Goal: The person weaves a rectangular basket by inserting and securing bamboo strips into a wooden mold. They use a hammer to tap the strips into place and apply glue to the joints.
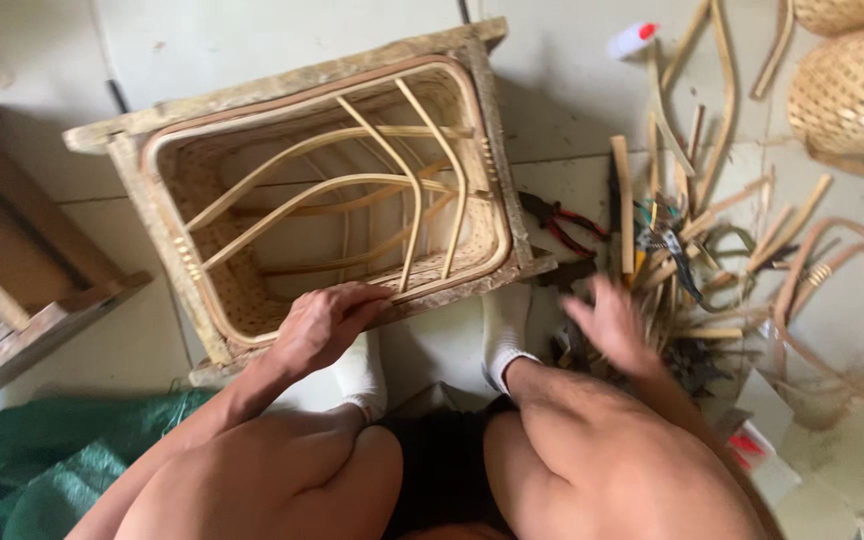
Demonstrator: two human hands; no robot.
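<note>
A rectangular woven bamboo basket [167, 235] with a wooden rim and curved cane ribs inside stands on the floor in front of my knees. My left hand [324, 322] rests on its near rim, fingers curled over the edge. My right hand [612, 325], blurred by motion, hovers with spread fingers over a pile of bamboo offcuts and strips [692, 250] to the right of the basket; it holds nothing that I can see.
Red-handled pliers [562, 222] lie beside the basket's right corner. Bent cane loops [852, 300] and woven baskets [852, 90] lie at the right. A wooden frame [22, 300] is at the left, green netting [42, 470] at the lower left, a small white bottle with a red cap [632, 40] up top.
</note>
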